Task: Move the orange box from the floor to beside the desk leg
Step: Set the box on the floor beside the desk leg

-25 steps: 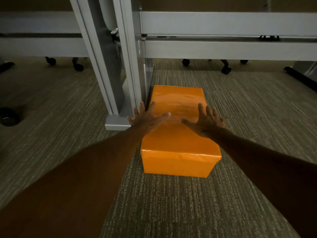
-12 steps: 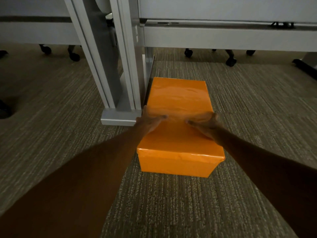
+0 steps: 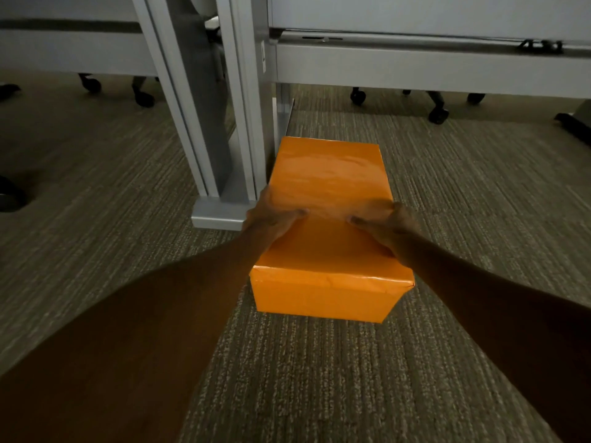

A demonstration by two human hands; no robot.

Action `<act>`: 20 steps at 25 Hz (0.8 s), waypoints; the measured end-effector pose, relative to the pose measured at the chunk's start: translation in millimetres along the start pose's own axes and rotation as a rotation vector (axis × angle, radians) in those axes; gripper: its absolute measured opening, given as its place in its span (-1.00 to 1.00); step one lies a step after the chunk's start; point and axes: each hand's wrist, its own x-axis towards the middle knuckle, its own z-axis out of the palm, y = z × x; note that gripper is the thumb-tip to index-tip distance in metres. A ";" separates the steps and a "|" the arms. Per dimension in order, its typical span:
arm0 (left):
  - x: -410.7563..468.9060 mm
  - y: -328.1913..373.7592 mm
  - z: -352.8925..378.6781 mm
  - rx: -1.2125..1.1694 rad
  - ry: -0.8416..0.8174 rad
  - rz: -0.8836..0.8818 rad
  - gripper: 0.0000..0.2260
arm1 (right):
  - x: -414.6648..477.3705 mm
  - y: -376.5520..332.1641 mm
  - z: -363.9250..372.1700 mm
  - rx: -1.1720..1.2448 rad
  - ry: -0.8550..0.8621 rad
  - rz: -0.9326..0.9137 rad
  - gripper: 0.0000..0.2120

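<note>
Since a second ago our hands have dropped from hovering with spread fingers to lying on the orange box (image 3: 326, 238), and the view has closed in on it a little. Our left hand (image 3: 271, 217) wraps over the box's left top edge, thumb pointing inward across the lid; our right hand (image 3: 385, 223) does the same on the right edge, so the two thumbs point at each other with a gap between them. Both grips look pressed against the box's sides, but the fingers are hidden behind its edges, so we cannot tell how firmly they clamp it.

The box sits on the carpeted floor (image 3: 319, 372), its long axis running toward 12 o'clock. Its far left corner lies just beside the grey desk leg (image 3: 243, 123), whose flat foot (image 3: 217, 215) rests on the carpet at 9 o'clock from our left hand. We cannot tell whether box and leg touch. Chair castors (image 3: 438, 115) show under the desk rail (image 3: 415, 71) at about 1 o'clock, well apart from the box.
</note>
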 end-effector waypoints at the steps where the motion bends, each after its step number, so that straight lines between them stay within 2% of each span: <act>1: 4.7 -1.6 -2.6 0.013 0.003 -0.004 -0.02 | 2.2 -0.9 2.5 0.014 0.007 0.001 -0.06; 10: 15.2 -11.7 -10.1 -0.011 -0.022 -0.015 -0.02 | 13.4 2.7 13.4 0.022 -0.001 -0.023 -0.05; 14: 14.4 -12.2 -8.2 -0.007 -0.026 0.053 -0.05 | 17.6 5.2 12.9 0.050 -0.035 -0.016 -0.07; 17: 12.6 -17.5 -7.0 0.033 -0.014 0.106 -0.07 | 17.8 6.0 13.2 0.074 -0.063 -0.059 -0.20; 19: 11.7 -19.0 -7.9 0.094 -0.004 0.136 -0.08 | 14.8 5.0 11.7 -0.011 -0.062 -0.099 -0.26; 20: 6.3 -18.0 -9.5 0.140 0.006 0.148 -0.09 | 9.3 2.6 9.4 -0.103 -0.051 -0.083 -0.19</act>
